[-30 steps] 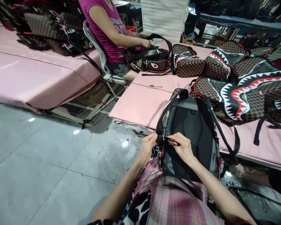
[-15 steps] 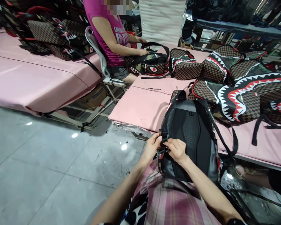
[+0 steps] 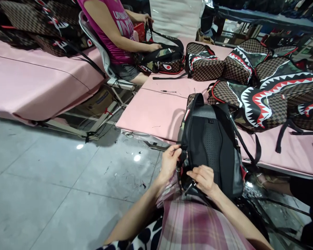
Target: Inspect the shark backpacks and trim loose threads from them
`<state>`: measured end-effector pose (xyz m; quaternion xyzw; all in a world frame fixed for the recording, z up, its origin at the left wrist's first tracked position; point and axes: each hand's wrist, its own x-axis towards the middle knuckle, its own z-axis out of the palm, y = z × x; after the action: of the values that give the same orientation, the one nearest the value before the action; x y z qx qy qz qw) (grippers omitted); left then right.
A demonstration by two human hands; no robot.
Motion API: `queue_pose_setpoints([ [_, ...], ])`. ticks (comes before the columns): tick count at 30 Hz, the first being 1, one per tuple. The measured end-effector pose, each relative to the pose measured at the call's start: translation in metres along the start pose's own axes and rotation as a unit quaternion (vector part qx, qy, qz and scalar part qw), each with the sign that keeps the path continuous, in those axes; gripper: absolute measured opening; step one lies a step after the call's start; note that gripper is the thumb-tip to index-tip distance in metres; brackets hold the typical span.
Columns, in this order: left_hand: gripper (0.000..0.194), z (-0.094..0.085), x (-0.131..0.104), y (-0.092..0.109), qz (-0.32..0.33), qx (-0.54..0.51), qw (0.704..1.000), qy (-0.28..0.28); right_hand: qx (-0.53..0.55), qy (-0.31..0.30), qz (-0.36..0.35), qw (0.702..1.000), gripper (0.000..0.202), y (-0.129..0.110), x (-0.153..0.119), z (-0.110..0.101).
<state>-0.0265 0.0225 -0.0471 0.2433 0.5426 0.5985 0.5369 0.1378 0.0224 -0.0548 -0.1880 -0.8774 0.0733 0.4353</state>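
Note:
A backpack (image 3: 212,149) stands with its black padded back towards me, leaning from my lap against the table edge. At its left edge my left hand (image 3: 170,160) is closed, fingertips pinching a black strap (image 3: 183,148). Lower down, my right hand (image 3: 203,177) is closed in front of the back panel, thumb and fingers pressed together. A small dark thing with a shiny metal part shows beneath these fingers; its kind I cannot make out. The shoulder straps hang from the backpack's top, one falling loosely on the right.
Several shark-mouth backpacks (image 3: 259,104) lie on the pink table (image 3: 146,114) to the right. A pen (image 3: 168,91) rests on it. Across the table, a seated person handles another backpack (image 3: 169,57). At left stands a second pink table (image 3: 54,76) piled with bags. Someone's foot shows at right.
My right hand has moved down and slightly right, away from my left hand, which stays at the strap. The person opposite has raised one hand with a strap. The view has shifted slightly.

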Motion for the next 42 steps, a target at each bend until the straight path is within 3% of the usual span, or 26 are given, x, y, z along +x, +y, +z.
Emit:
queue_pose_setpoints([
  [6,0.029,-0.003,0.000,0.003,-0.007,0.004,0.999,-0.031,0.049,0.021,0.185,0.981,0.024,0.003,0.008,-0.004],
  [13,0.029,0.000,-0.003,0.002,-0.010,-0.004,1.000,-0.021,-0.007,-0.026,0.210,0.977,0.029,0.011,0.026,0.019],
  [16,0.030,0.000,-0.003,0.000,-0.021,0.004,1.000,-0.015,0.068,-0.001,0.229,0.971,0.027,0.006,0.023,0.024],
  [19,0.029,-0.002,-0.005,-0.002,-0.018,0.038,0.999,-0.032,0.152,0.043,0.283,0.946,0.021,0.002,0.020,0.025],
  [22,0.036,-0.003,-0.008,-0.005,0.013,0.143,0.982,-0.122,0.186,0.106,0.380,0.900,0.007,0.002,0.021,0.024],
  [24,0.028,-0.004,-0.011,-0.008,0.048,0.236,0.958,-0.156,0.209,0.117,0.418,0.876,0.009,0.004,0.023,0.023],
  [26,0.014,-0.005,-0.013,-0.012,0.065,0.288,0.944,-0.147,0.237,0.094,0.415,0.873,0.010,0.005,0.024,0.021],
  [29,0.020,-0.005,-0.015,-0.021,0.062,0.295,0.946,-0.117,0.256,0.066,0.383,0.885,0.007,0.006,0.021,0.017],
  [36,0.024,-0.003,-0.018,-0.031,0.119,0.308,0.940,-0.081,0.195,0.087,0.315,0.925,0.016,-0.003,-0.008,0.013],
  [39,0.023,-0.004,-0.018,-0.030,0.168,0.334,0.923,-0.090,0.195,0.083,0.330,0.920,0.017,-0.005,-0.015,0.012],
  [42,0.024,-0.005,-0.018,-0.030,0.176,0.339,0.920,-0.088,0.183,0.120,0.346,0.912,0.014,-0.003,-0.017,0.011],
])
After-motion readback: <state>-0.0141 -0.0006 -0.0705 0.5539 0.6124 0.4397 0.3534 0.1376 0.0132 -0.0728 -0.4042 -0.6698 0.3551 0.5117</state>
